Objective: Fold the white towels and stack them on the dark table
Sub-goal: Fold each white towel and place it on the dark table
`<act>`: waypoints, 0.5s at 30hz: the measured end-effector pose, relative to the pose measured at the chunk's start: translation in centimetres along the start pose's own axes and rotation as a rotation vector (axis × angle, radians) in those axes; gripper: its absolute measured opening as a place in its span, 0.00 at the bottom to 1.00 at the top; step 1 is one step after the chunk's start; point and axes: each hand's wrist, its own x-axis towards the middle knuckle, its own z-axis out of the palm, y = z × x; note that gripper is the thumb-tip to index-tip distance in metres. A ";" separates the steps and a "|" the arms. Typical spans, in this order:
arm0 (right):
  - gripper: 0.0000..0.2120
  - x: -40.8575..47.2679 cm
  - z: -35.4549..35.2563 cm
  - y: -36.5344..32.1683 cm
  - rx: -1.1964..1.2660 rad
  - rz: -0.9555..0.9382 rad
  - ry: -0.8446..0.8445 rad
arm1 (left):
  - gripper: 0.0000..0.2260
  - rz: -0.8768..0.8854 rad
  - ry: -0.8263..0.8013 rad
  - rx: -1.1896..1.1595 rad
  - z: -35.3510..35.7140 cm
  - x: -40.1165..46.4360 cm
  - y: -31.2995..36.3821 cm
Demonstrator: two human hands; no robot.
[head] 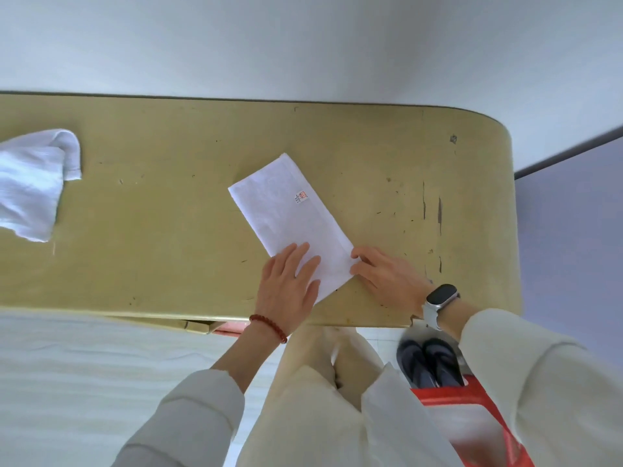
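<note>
- We see one label on the folded towel (pixel 290 217): a small tag (pixel 301 197) with a red block above dark marks, too small for us to read.
- Towel: white, folded to a long narrow strip, flat on the table (pixel 168 203), lying slantwise from 11 o'clock down to 5 o'clock; edges look even, with a lengthwise band along its right side.
- It sits near the table's middle, its near end close to the front edge.
- Left hand (pixel 286 284): fingers straight and relaxed, palm flat on the towel's near end, pressing it; red bead bracelet (pixel 268 326) on the wrist.
- Right hand (pixel 384 276): at the towel's near right corner, fingertips touching the edge; we cannot tell if it pinches the cloth. Watch (pixel 438 303) on that wrist.
- Second towel (pixel 33 183): white, loose and rumpled, at 9 o'clock on the table, well apart from the first, partly out of view.
- Table: yellowish, scuffed and chipped.
</note>
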 end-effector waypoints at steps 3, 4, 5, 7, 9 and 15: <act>0.12 0.2 0.4 0.6 -0.083 -0.069 0.014 | 0.16 0.022 -0.045 -0.001 1.1 -1.3 -0.1; 0.11 0.1 0.6 0.7 -0.122 -0.103 0.033 | 0.16 0.026 -0.050 -0.005 1.2 -1.5 -0.2; 0.08 0.0 0.6 0.8 -0.143 -0.126 0.048 | 0.16 0.029 -0.059 -0.009 1.2 -1.5 -0.3; 0.11 -0.3 0.7 0.9 -0.185 -0.152 0.094 | 0.15 0.033 -0.084 -0.026 1.0 -1.5 -0.5; 0.14 -0.2 0.7 0.7 -0.251 -0.166 0.123 | 0.14 0.025 -0.106 -0.063 0.8 -1.5 -0.3; 0.13 2.8 -0.3 -0.4 -0.333 -0.187 0.119 | 0.13 -0.058 -0.146 -0.156 0.5 -1.5 0.7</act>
